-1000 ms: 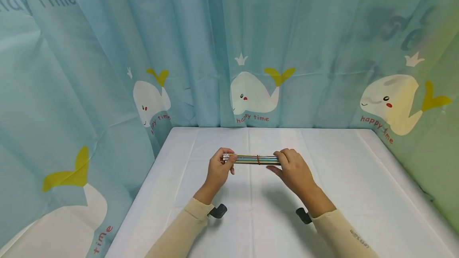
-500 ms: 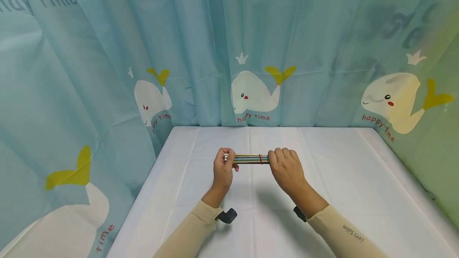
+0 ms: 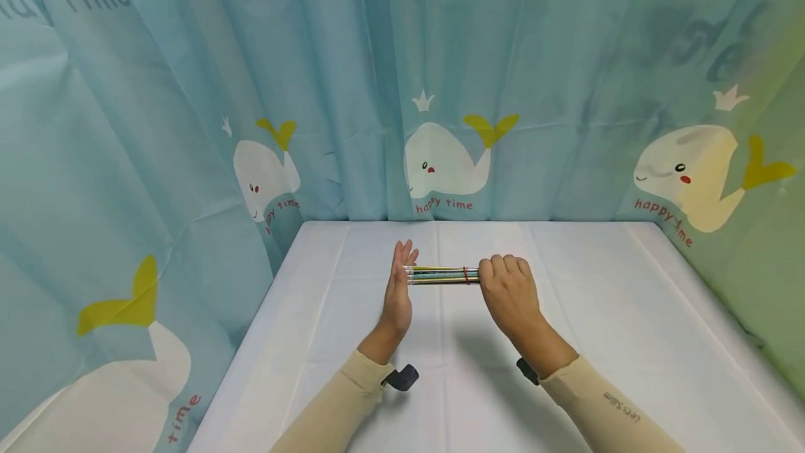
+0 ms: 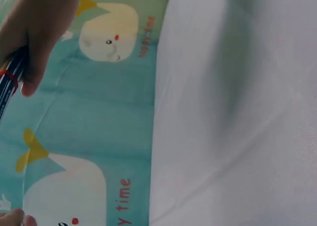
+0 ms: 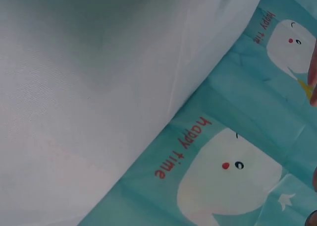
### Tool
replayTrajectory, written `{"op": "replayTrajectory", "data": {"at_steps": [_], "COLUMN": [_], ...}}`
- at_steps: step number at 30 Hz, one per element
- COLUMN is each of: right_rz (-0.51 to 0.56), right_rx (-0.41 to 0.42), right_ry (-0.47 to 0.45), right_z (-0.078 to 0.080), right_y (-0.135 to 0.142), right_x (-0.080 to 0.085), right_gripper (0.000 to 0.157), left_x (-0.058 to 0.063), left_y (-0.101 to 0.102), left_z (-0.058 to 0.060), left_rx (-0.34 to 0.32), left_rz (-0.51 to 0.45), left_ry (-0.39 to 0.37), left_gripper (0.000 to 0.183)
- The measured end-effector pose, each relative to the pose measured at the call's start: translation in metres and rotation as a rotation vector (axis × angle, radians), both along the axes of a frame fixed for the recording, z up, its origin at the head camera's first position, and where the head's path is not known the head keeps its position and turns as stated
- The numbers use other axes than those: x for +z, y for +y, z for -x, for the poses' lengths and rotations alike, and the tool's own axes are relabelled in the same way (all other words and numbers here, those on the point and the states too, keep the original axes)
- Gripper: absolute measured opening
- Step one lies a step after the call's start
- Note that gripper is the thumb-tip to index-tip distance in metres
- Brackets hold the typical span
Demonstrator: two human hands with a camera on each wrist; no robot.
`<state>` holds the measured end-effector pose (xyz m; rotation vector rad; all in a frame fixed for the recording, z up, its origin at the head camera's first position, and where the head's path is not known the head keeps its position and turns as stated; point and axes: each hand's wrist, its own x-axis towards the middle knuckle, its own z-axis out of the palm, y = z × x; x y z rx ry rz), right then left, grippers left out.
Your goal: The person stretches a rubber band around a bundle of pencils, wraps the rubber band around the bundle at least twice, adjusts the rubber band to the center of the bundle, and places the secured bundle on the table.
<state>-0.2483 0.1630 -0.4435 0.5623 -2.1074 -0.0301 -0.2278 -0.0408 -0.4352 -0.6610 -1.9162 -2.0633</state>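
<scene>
A bundle of pencils (image 3: 440, 275) is held level above the table, with a red band (image 3: 466, 275) around it near the right hand. My right hand (image 3: 512, 296) grips the right end with curled fingers, hiding that part. My left hand (image 3: 397, 299) stands upright at the other end, fingers straight, its palm side against the pencil ends. The left wrist view shows the right hand (image 4: 42, 25) around the dark pencils (image 4: 16, 72), and a few fingertips (image 4: 12, 218) at the lower left corner. Only slivers of fingers (image 5: 313, 82) appear at the right wrist view's edge.
A white cloth covers the table (image 3: 440, 397) below both hands. A blue-green curtain (image 3: 352, 89) printed with white whales hangs behind the table and along its sides. Dark wrist cameras (image 3: 402, 377) stick out near the sleeves.
My left hand has gone from gripping the pencil ends to a straight, upright palm against them. The right hand moved left along the bundle, then slightly right with it, and still grips it.
</scene>
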Motion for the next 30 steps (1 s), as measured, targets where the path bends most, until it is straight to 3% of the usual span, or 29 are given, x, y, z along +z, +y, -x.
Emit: {"op": "replayTrajectory", "data": {"at_steps": [3, 9, 12, 15, 19, 21, 24, 30], "right_rz": [0.013, 0.061, 0.072, 0.071, 0.037, 0.019, 0.008, -0.008], "right_rx": [-0.001, -0.027, -0.035, -0.043, -0.062, -0.074, -0.088, -0.001], "right_ry": [0.029, 0.037, 0.035, 0.009, -0.063, -0.100, -0.135, -0.188], "right_z": [0.002, 0.004, 0.005, 0.006, 0.007, 0.006, 0.006, 0.008], "right_y": [0.003, 0.006, 0.009, 0.012, 0.015, 0.015, 0.013, 0.013], "right_x": [0.002, 0.003, 0.001, -0.002, -0.009, -0.013, -0.018, -0.026], "right_gripper": [0.023, 0.030, 0.026, 0.021, 0.015, 0.016, 0.020, 0.022], "left_x": [-0.003, -0.017, -0.021, -0.024, -0.026, -0.027, -0.030, -0.035], "left_y": [0.002, 0.004, 0.002, -0.003, -0.010, -0.010, -0.007, -0.006], "left_z": [0.000, 0.008, 0.013, 0.021, 0.031, 0.034, 0.034, 0.040], "left_rx": [-0.044, -0.172, -0.175, -0.046, 0.276, 0.380, 0.435, 0.516], "left_rz": [0.044, -0.034, 0.061, 0.367, 0.964, 1.183, 1.366, 1.454], "left_ry": [-0.051, -0.054, -0.023, 0.119, 0.485, 0.651, 0.795, 0.856], "left_gripper": [0.046, 0.047, 0.047, 0.051, 0.058, 0.065, 0.069, 0.037]}}
